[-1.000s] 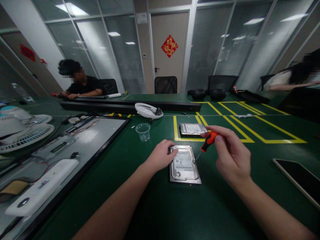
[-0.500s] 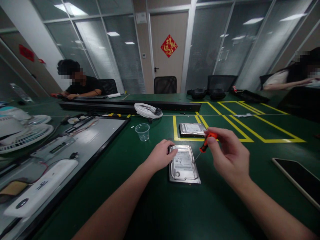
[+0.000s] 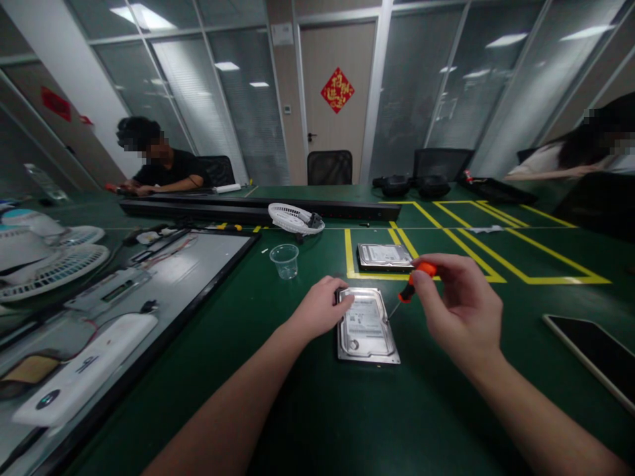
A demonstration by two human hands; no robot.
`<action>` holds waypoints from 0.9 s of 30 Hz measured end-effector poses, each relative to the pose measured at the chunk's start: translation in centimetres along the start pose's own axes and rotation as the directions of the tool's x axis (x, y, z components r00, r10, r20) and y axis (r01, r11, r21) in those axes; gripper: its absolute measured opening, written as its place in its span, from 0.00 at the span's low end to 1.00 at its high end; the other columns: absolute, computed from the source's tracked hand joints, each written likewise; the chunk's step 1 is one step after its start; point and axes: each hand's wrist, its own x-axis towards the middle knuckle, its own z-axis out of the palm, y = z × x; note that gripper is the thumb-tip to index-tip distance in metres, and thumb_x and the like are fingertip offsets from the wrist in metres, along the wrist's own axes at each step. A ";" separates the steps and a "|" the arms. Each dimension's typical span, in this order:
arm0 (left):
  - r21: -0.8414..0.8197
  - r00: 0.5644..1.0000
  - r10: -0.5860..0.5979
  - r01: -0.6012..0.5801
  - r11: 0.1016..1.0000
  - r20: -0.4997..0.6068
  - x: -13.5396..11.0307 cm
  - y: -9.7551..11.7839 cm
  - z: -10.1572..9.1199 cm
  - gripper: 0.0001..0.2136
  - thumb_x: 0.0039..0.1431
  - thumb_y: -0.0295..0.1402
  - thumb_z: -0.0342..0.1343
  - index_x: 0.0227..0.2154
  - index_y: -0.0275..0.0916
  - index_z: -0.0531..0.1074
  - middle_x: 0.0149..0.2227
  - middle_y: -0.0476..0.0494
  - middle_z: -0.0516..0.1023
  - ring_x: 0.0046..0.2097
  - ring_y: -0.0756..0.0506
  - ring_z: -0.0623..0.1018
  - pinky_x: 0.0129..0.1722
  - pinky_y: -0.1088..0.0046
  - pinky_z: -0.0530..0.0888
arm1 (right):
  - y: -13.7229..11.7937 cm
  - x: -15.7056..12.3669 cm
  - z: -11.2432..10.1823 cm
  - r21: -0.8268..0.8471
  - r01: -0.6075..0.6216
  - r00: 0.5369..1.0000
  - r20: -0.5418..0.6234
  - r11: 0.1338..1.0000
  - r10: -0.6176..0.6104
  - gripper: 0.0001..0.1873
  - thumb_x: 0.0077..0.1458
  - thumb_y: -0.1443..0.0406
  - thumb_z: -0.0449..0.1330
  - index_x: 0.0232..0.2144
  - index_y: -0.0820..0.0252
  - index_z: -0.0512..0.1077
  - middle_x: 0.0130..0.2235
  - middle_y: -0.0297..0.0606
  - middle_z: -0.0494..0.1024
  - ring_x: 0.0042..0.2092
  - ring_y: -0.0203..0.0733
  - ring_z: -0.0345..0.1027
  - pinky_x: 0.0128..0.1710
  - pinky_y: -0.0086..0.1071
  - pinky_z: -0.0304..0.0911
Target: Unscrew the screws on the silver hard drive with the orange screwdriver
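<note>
- The hard drive [image 3: 366, 324] lay flat on the green table [image 3: 307, 416], between the person's two hands.
- The left hand [image 3: 325, 305] gripped its far left corner, thumb on top; how the hidden fingers closed could not be told.
- The right hand [image 3: 464, 307] pinched the screwdriver [image 3: 407, 289] between thumb and fingers, the tilted tip seemingly touching the drive's right edge.
- The work looked partway through: the tool was placed, but the lid [image 3: 376, 345] was still on; loosened screws were too small to make out.
- A second drive [image 3: 384, 255], also lidded, lay beyond, inside yellow tape [image 3: 348, 254], near a clear cup [image 3: 285, 263].
</note>
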 end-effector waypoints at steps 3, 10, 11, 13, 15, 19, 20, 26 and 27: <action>0.003 1.000 -0.001 0.001 1.000 -0.004 0.0 0.0 0.1 0.14 0.67 0.39 0.56 0.47 0.37 0.79 0.43 0.40 0.76 0.40 0.43 0.76 0.44 0.65 0.73 | 0.2 0.0 0.0 -0.031 0.012 1.000 -0.002 0.999 -0.012 0.14 0.60 0.65 0.66 0.49 0.51 0.75 0.43 0.38 0.78 0.42 0.44 0.74 0.44 0.43 0.70; 0.007 1.000 0.000 0.000 1.000 0.000 0.0 0.0 0.0 0.14 0.67 0.39 0.56 0.47 0.37 0.79 0.43 0.41 0.76 0.41 0.43 0.76 0.44 0.65 0.73 | -0.1 0.1 -0.2 -0.012 0.026 0.999 0.034 1.000 -0.025 0.12 0.66 0.65 0.60 0.50 0.51 0.76 0.46 0.40 0.80 0.48 0.47 0.75 0.49 0.45 0.71; 0.006 1.000 0.000 0.000 1.000 -0.001 0.0 0.0 0.0 0.14 0.67 0.40 0.56 0.47 0.37 0.79 0.43 0.41 0.76 0.41 0.43 0.76 0.43 0.65 0.73 | -0.2 0.2 -0.3 0.008 0.024 0.999 0.033 1.000 -0.025 0.12 0.67 0.65 0.58 0.50 0.51 0.76 0.47 0.40 0.80 0.49 0.47 0.76 0.51 0.46 0.71; 0.002 1.000 0.000 0.000 1.000 -0.001 0.0 0.0 0.0 0.14 0.67 0.40 0.56 0.47 0.37 0.79 0.43 0.41 0.76 0.40 0.43 0.76 0.43 0.65 0.73 | -0.5 0.2 -0.3 0.044 0.023 0.999 0.032 0.999 -0.024 0.13 0.69 0.65 0.55 0.50 0.51 0.77 0.50 0.41 0.80 0.52 0.48 0.76 0.53 0.48 0.71; -0.001 1.000 0.001 -0.001 1.000 0.001 0.0 0.0 0.0 0.14 0.67 0.40 0.56 0.48 0.37 0.79 0.43 0.40 0.76 0.40 0.43 0.76 0.43 0.65 0.73 | -0.7 0.2 -0.3 0.072 0.015 0.999 0.032 0.997 -0.017 0.13 0.69 0.66 0.55 0.51 0.52 0.76 0.50 0.42 0.80 0.53 0.49 0.77 0.55 0.49 0.71; 0.010 1.000 0.000 0.000 1.000 0.004 0.0 0.1 0.0 0.13 0.67 0.38 0.56 0.47 0.37 0.79 0.43 0.40 0.76 0.41 0.43 0.76 0.45 0.65 0.73 | -0.6 0.1 0.0 0.078 -0.007 1.000 0.015 0.997 0.006 0.12 0.66 0.65 0.59 0.51 0.52 0.76 0.50 0.43 0.79 0.51 0.50 0.78 0.53 0.49 0.74; 0.012 1.000 0.000 0.000 1.000 0.003 0.0 0.1 0.0 0.13 0.67 0.38 0.56 0.47 0.37 0.79 0.42 0.40 0.76 0.41 0.43 0.76 0.45 0.65 0.73 | -0.5 0.1 0.0 0.065 0.000 1.000 0.000 0.998 0.000 0.12 0.65 0.65 0.61 0.50 0.52 0.76 0.50 0.43 0.79 0.50 0.49 0.78 0.52 0.48 0.75; 0.004 1.000 -0.006 0.006 1.000 0.001 0.0 0.1 0.0 0.13 0.67 0.39 0.56 0.47 0.37 0.79 0.42 0.41 0.76 0.41 0.43 0.76 0.44 0.65 0.74 | 0.3 0.1 0.1 -0.022 0.041 0.999 -0.027 0.999 -0.042 0.13 0.60 0.66 0.66 0.48 0.52 0.76 0.44 0.40 0.79 0.45 0.46 0.75 0.46 0.43 0.73; 0.004 1.000 -0.007 0.007 1.000 -0.001 0.0 0.1 0.0 0.13 0.67 0.39 0.56 0.47 0.37 0.79 0.42 0.41 0.76 0.41 0.43 0.76 0.44 0.65 0.74 | 0.3 0.1 0.0 -0.026 0.043 0.999 -0.015 0.999 -0.043 0.13 0.60 0.66 0.66 0.48 0.51 0.76 0.44 0.39 0.79 0.45 0.46 0.75 0.46 0.44 0.72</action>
